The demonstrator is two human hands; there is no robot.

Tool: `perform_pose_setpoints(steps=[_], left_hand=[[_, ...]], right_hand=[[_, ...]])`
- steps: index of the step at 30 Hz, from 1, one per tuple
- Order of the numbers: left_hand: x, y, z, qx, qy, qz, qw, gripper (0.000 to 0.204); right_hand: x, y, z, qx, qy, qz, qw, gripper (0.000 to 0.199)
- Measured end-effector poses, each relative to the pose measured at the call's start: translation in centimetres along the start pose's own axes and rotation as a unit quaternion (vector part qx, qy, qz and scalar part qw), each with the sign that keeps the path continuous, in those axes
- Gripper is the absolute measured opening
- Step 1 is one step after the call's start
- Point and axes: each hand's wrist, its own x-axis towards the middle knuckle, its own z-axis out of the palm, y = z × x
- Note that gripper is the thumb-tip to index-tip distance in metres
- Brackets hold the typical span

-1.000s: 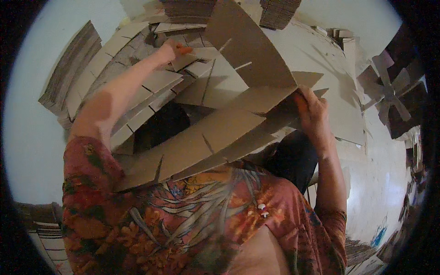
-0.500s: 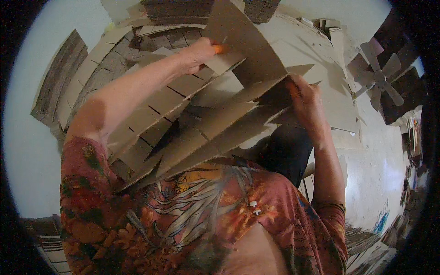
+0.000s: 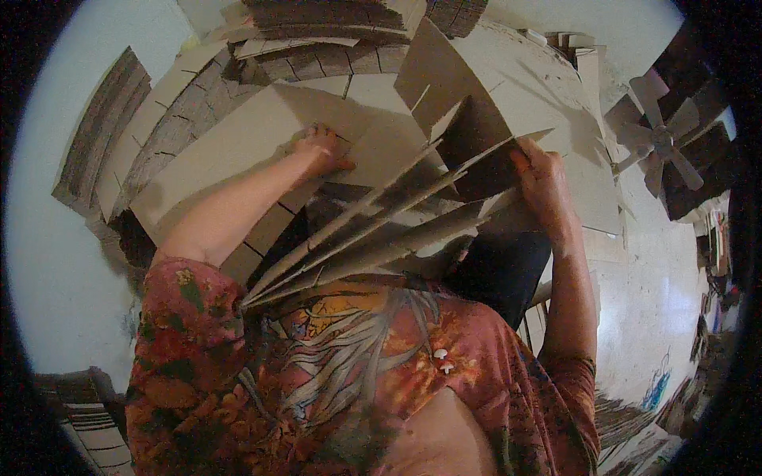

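Several slotted cardboard strips (image 3: 361,226) are fitted together and fan out in front of my body, tilted. On their right, an upright cardboard piece (image 3: 468,83) crosses them. My right hand (image 3: 544,178) is closed on the right end of these strips, its fingers wrapped round the edge. Over to the left, my left hand (image 3: 319,151) lies with fingers spread on a broad flat cardboard sheet (image 3: 230,143). Nothing shows in that hand, though its fingertips are partly hard to make out.
Stacks of slotted cardboard strips (image 3: 329,62) line the far side and the left, with another stack (image 3: 103,127) at the far left. A grey fan (image 3: 660,136) stands at the right. Below the strips is my dark-clothed leg (image 3: 504,258).
My left hand has let go of the cardboard piece among the strips and moved left and nearer, onto the flat sheet. The held strips have shifted slightly right.
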Motion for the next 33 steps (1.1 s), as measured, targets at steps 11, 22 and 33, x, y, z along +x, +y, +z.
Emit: perform_pose_setpoints(steps=[11,22,33], left_hand=[[8.1,-5.3,-9.6,-0.134,-0.173,-0.048,0.975,0.023],[12.4,-0.2,-11.0,-0.338,-0.144,0.023,0.930,0.024],[10.0,4.3,-13.9,-0.555,-0.123,-0.020,0.823,0.022]], right_hand=[[-1.5,-0.2,-0.2,0.072,0.048,-0.049,0.995,0.020],[-1.8,-1.5,-1.3,0.065,0.089,-0.115,0.987,0.017],[-1.4,-1.4,-0.8,0.064,0.046,-0.049,0.996,0.017]])
